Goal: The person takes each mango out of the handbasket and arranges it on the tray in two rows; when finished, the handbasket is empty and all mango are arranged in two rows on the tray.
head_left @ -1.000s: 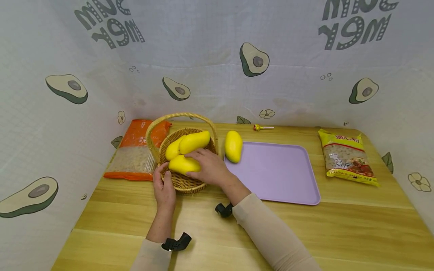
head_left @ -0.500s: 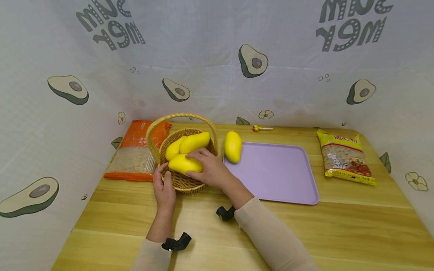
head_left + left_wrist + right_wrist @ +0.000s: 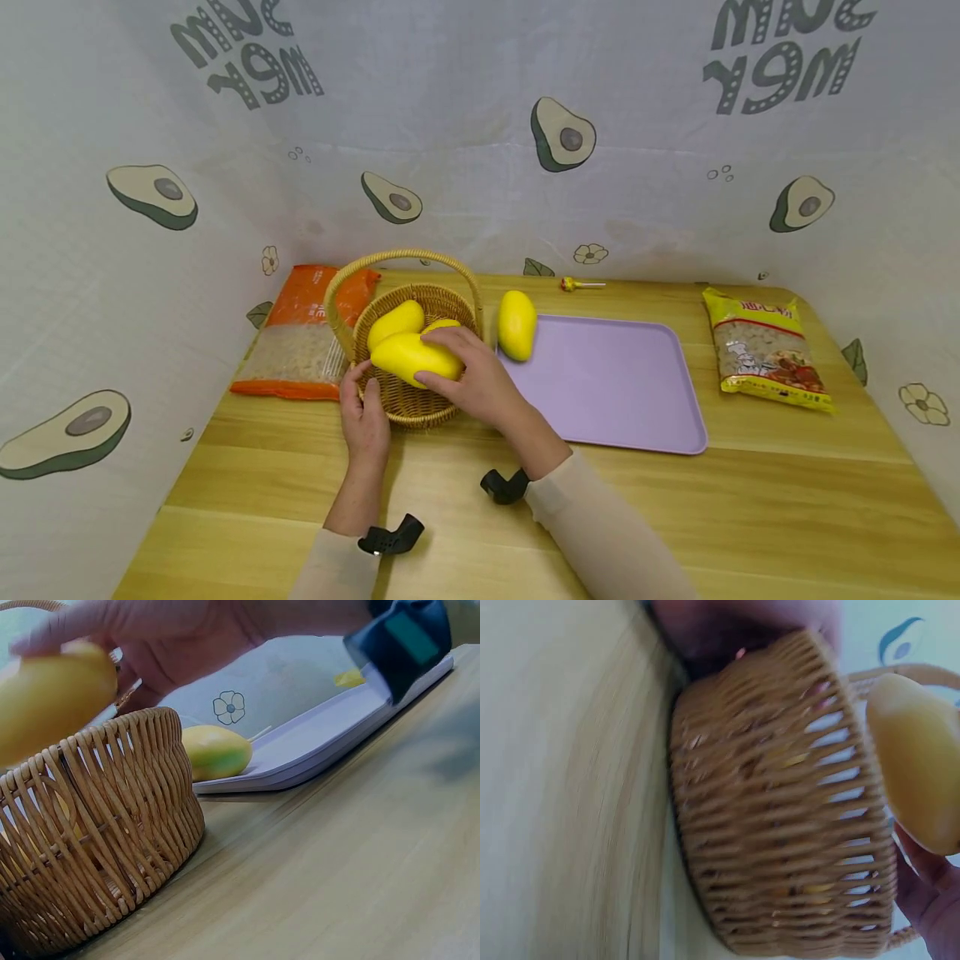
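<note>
- Toward the back-left corner of the bench (image 3: 750,517), beside its left edge, an orange bag (image 3: 292,350), lying flat, partly behind the basket's handle.
- At the near-left rim of the wicker basket (image 3: 412,408), the left hand (image 3: 365,421), gripping that rim.
- Upright on the back-left part of the bench, well back from the front edge, the basket itself, with two mangoes (image 3: 396,322) inside.
- Above the basket's rim, a raised mango (image 3: 408,357), tip toward the left hand.
- Around its right end, the right hand (image 3: 483,379), thumb on the near side and fingers on the far side, gripping firmly.
- Just right of the basket, past a narrow strip of wood, another mango (image 3: 517,323), at the back-left corner of the lilac tray (image 3: 607,383).
- Within the tray's low rim, a broad flat surface; between tray and front edge, wide working room.
- Near the back edge, a lollipop (image 3: 581,284).
- Near the right edge, well apart from the tray, a yellow bag (image 3: 768,348).
</note>
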`<state>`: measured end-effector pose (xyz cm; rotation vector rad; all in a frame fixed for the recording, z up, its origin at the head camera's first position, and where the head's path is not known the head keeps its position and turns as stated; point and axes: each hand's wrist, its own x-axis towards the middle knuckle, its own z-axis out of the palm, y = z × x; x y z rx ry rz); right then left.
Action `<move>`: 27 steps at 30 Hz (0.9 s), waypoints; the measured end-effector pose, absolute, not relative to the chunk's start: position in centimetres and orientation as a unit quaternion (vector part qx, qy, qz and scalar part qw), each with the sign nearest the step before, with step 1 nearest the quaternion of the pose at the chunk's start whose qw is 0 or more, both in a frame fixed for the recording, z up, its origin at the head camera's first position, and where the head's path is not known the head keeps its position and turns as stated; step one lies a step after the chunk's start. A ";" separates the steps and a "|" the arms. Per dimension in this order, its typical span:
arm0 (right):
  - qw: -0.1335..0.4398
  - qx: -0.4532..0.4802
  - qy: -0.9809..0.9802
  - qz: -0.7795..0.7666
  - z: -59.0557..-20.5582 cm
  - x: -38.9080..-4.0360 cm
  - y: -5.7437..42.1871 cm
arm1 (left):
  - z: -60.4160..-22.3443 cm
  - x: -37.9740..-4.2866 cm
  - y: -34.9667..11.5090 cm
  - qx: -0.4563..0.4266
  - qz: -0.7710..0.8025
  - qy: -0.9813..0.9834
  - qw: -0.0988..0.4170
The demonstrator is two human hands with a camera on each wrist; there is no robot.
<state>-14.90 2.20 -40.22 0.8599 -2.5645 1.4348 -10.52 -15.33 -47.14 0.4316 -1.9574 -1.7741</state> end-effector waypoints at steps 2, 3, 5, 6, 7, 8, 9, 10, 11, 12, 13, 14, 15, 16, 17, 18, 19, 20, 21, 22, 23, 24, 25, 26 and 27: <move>0.041 0.280 -0.824 0.492 -39.9 -14.5 2.4 | -47.1 -10.5 -15.3 0.157 -0.646 -0.710 0.233; 0.041 0.279 -0.817 0.502 -39.8 -14.2 2.4 | -47.1 -10.5 -15.3 0.156 -0.646 -0.710 0.234; 0.040 0.278 -0.810 0.514 -39.6 -13.8 2.6 | -47.1 -10.5 -15.3 0.153 -0.647 -0.708 0.238; 0.038 0.277 -0.808 0.519 -39.5 -13.6 2.7 | -47.2 -10.5 -15.3 0.153 -0.646 -0.708 0.239; 0.034 0.277 -0.805 0.523 -39.4 -13.3 2.9 | -47.2 -10.5 -15.3 0.151 -0.647 -0.708 0.240; 0.028 0.276 -0.803 0.527 -39.3 -13.1 3.0 | -47.2 -10.6 -15.3 0.150 -0.648 -0.707 0.240; 0.019 0.273 -0.803 0.530 -39.1 -12.9 3.2 | -47.3 -10.6 -15.3 0.148 -0.649 -0.706 0.242; 0.008 0.271 -0.802 0.532 -39.0 -12.6 3.4 | -47.3 -10.6 -15.4 0.146 -0.648 -0.707 0.243; -0.007 0.266 -0.799 0.539 -38.9 -12.4 3.6 | -47.4 -10.6 -15.4 0.144 -0.647 -0.708 0.246; -0.026 0.263 -0.793 0.549 -38.8 -12.2 3.9 | -47.4 -10.6 -15.4 0.141 -0.646 -0.708 0.248; -0.047 0.257 -0.787 0.558 -38.8 -12.0 4.1 | -47.5 -10.6 -15.4 0.138 -0.646 -0.708 0.249; -0.067 0.252 -0.782 0.567 -38.8 -11.9 4.4 | -47.6 -10.6 -15.4 0.136 -0.646 -0.708 0.252; -0.086 0.247 -0.776 0.573 -38.8 -11.7 4.7 | -47.6 -10.6 -15.4 0.133 -0.647 -0.708 0.252; -0.105 0.243 -0.770 0.581 -38.9 -11.7 5.0 | -47.6 -10.6 -15.3 0.131 -0.648 -0.707 0.251; -0.124 0.241 -0.761 0.589 -39.0 -11.6 5.3 | -47.6 -10.6 -15.3 0.131 -0.651 -0.705 0.250; -0.143 0.241 -0.754 0.594 -39.1 -11.6 5.7 | -47.6 -10.6 -15.3 0.133 -0.651 -0.705 0.248; -0.158 0.244 -0.751 0.593 -39.1 -11.5 6.1 | -47.6 -10.6 -15.3 0.137 -0.651 -0.706 0.242; -0.173 0.250 -0.745 0.593 -39.2 -11.6 6.6 | -47.5 -10.6 -15.3 0.140 -0.650 -0.707 0.238; -0.189 0.256 -0.740 0.593 -39.3 -11.6 7.0 | -47.5 -10.5 -15.3 0.143 -0.650 -0.709 0.234; -0.204 0.264 -0.734 0.592 -39.2 -11.6 7.5 | -47.4 -10.5 -15.3 0.146 -0.649 -0.710 0.231; -0.220 0.275 -0.728 0.589 -39.2 -11.7 8.0 | -47.4 -10.5 -15.3 0.149 -0.649 -0.710 0.229; -0.235 0.285 -0.722 0.585 -39.1 -11.8 8.5 | -47.4 -10.5 -15.3 0.152 -0.648 -0.711 0.228; -0.246 0.296 -0.717 0.581 -39.1 -11.9 9.0 | -47.3 -10.5 -15.3 0.152 -0.649 -0.710 0.227; -0.258 0.306 -0.711 0.578 -39.1 -12.0 9.6 | -47.3 -10.5 -15.3 0.152 -0.652 -0.708 0.227; -0.267 0.312 -0.708 0.574 -39.0 -12.1 10.1 | -47.3 -10.5 -15.3 0.151 -0.653 -0.706 0.228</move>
